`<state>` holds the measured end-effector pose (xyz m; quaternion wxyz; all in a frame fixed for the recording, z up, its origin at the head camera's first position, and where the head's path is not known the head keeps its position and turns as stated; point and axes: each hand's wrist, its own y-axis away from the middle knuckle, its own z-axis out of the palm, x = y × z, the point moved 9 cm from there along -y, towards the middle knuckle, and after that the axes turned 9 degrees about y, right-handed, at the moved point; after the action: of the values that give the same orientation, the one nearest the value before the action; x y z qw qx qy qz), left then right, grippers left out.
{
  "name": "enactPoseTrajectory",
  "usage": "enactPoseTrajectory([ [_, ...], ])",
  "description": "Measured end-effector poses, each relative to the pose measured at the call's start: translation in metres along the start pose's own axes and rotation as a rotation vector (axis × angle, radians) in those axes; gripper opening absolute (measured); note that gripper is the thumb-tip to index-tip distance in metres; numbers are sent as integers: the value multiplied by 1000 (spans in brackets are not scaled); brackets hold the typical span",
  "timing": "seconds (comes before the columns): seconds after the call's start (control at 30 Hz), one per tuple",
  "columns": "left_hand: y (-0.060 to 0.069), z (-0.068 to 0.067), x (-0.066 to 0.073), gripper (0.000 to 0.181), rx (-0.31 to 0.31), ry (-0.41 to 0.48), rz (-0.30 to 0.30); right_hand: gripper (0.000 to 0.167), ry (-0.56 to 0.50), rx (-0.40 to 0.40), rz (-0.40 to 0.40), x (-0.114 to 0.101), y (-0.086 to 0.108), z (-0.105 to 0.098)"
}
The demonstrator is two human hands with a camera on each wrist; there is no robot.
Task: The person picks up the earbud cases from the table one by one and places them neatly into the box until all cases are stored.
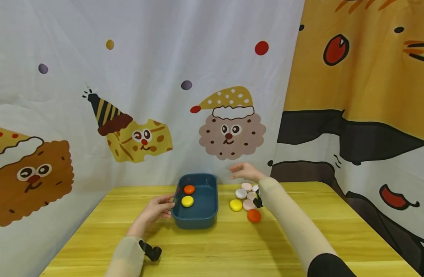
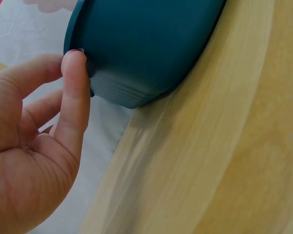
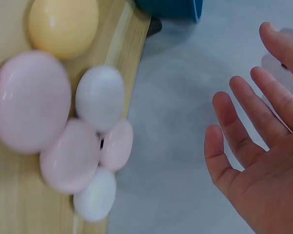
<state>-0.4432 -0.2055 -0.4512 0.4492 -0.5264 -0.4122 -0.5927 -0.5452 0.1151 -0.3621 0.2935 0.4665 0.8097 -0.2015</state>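
Note:
A dark blue plastic bin (image 1: 198, 223) stands on the table. Inside it lie one orange disc (image 1: 189, 189) and one yellow disc (image 1: 187, 201). At the bin's left side, my left hand (image 1: 155, 211) pinches the rim between thumb and fingers. The left wrist view shows the thumb against the bin's edge. My right hand (image 1: 246, 171) hovers beyond the loose discs, with relaxed, spread fingers and nothing in it. Below it are a yellow disc (image 1: 236, 205), an orange disc (image 1: 254, 216), and several pink (image 3: 31, 102) and white discs (image 3: 100, 98), partly hidden by the right forearm.
The wooden table (image 1: 212, 254) ends at the back against a white curtain (image 1: 156, 57) printed with cartoon food. On the right hangs a yellow patterned curtain (image 1: 364, 84). Between bin and loose discs runs a narrow strip of tabletop.

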Motion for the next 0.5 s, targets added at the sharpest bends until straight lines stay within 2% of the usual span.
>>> enactPoseTrajectory([
  [0.37,0,1,2,56,-9,3,3,57,4,27,95,45,19,-22],
  [0.5,0,0,2,57,-13,-9,5,58,20,49,108,54,29,-27],
])
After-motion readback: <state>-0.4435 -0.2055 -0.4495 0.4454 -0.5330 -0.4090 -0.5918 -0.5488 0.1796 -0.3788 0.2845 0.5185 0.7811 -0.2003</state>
